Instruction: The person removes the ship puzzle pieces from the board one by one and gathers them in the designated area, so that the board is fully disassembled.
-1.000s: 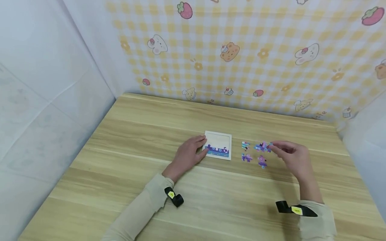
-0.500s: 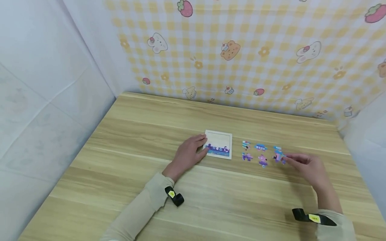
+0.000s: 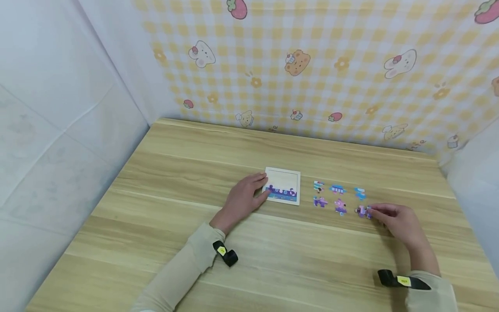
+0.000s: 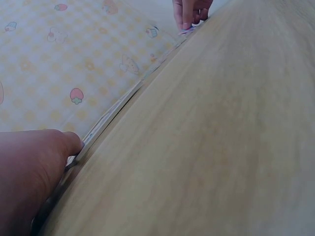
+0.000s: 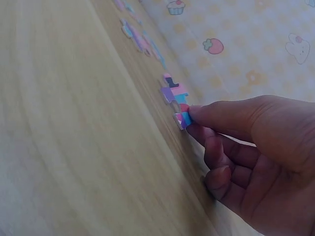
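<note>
My left hand (image 3: 242, 198) rests at the left edge of a small white-framed puzzle board (image 3: 298, 190), thumb and fingertips on its rim. A purple and blue strip of fitted pieces (image 3: 282, 193) fills the board's lower part; its upper part shows bare. At the right, my right hand (image 3: 403, 222) pinches a pink, purple and blue puzzle piece (image 5: 179, 101) by its right end between thumb and index finger, low at the table. Just above it lies a blue puzzle piece (image 3: 360, 193). The left wrist view shows the left thumb (image 4: 71, 142) at the board's edge.
Several loose puzzle pieces lie between board and right hand: a striped one (image 3: 318, 186), a blue one (image 3: 338, 189), a purple one (image 3: 320, 202) and a pink one (image 3: 340, 206). A checked curtain (image 3: 257, 56) hangs behind the wooden table (image 3: 273, 260).
My right hand moved right and then slightly toward the front with the puzzle piece, separating it from the blue pieces, which now lie apart in the upper row. My left hand stayed on the board.
</note>
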Available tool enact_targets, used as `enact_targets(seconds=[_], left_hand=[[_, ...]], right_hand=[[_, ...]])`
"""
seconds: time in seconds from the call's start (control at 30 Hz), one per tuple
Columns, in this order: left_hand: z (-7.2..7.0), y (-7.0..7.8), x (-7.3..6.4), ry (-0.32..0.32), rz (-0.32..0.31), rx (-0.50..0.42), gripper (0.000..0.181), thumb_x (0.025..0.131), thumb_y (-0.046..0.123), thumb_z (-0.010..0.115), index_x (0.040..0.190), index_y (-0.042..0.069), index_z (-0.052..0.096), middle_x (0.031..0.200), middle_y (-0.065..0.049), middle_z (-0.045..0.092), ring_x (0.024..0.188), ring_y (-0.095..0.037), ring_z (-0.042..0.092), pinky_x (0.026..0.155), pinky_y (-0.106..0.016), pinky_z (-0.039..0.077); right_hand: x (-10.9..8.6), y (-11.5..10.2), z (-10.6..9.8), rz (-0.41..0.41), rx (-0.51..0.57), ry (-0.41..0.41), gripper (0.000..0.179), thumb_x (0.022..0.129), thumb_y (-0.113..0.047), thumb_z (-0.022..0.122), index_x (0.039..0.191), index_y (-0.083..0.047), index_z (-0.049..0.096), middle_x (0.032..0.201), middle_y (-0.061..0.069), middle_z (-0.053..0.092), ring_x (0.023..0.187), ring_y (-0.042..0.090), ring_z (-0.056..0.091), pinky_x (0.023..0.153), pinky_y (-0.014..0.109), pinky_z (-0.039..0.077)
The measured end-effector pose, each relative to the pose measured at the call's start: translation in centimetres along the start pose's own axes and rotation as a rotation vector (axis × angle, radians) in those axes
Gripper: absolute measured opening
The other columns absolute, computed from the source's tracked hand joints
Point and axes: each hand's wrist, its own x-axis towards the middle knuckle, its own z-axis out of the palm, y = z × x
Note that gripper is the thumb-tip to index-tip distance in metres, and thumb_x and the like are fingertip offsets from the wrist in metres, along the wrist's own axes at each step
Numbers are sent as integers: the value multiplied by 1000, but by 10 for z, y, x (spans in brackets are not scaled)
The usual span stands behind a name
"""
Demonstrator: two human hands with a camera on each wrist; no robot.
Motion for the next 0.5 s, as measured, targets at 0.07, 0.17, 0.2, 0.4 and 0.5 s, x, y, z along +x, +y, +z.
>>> enact_targets(seconds=[0.07, 0.17, 0.2, 0.4, 0.5], left_hand=[[0, 0, 0, 3, -1, -4, 52, 104, 38, 63, 144, 6, 59, 155, -4, 52, 146, -24, 45, 123, -39, 33], [0, 0, 0, -4, -10, -4, 52, 104, 39, 63, 145, 7, 59, 156, -3, 51, 146, -23, 45, 123, -39, 32], [0, 0, 0, -9, -14, -2, 53, 104, 39, 62, 145, 7, 59, 156, -3, 51, 147, -23, 44, 123, -38, 32], [0, 1, -1, -15, -19, 2, 53, 104, 39, 62, 145, 7, 58, 156, -2, 50, 147, -22, 44, 123, -38, 32], [-1, 1, -1, -13, -20, -4, 52, 104, 39, 62, 145, 7, 58, 156, -3, 50, 147, -23, 44, 123, -39, 33]], right_hand=[[2, 0, 1, -23, -22, 3, 35, 102, -28, 68, 117, 3, 75, 88, 0, 71, 67, 9, 54, 54, 24, 48], [3, 0, 1, -37, -28, 6, 31, 102, -24, 68, 115, 4, 75, 91, 1, 72, 69, 7, 54, 55, 23, 49], [3, 0, 2, -36, -28, 7, 31, 102, -24, 68, 115, 4, 76, 93, 1, 72, 70, 6, 54, 56, 22, 49], [5, 3, 3, -35, -44, 2, 33, 102, -26, 69, 114, 3, 76, 107, 16, 75, 81, -7, 53, 64, 14, 47], [6, 4, 3, -37, -55, 5, 33, 102, -27, 69, 114, 2, 77, 113, 20, 74, 85, -14, 51, 68, 11, 45]])
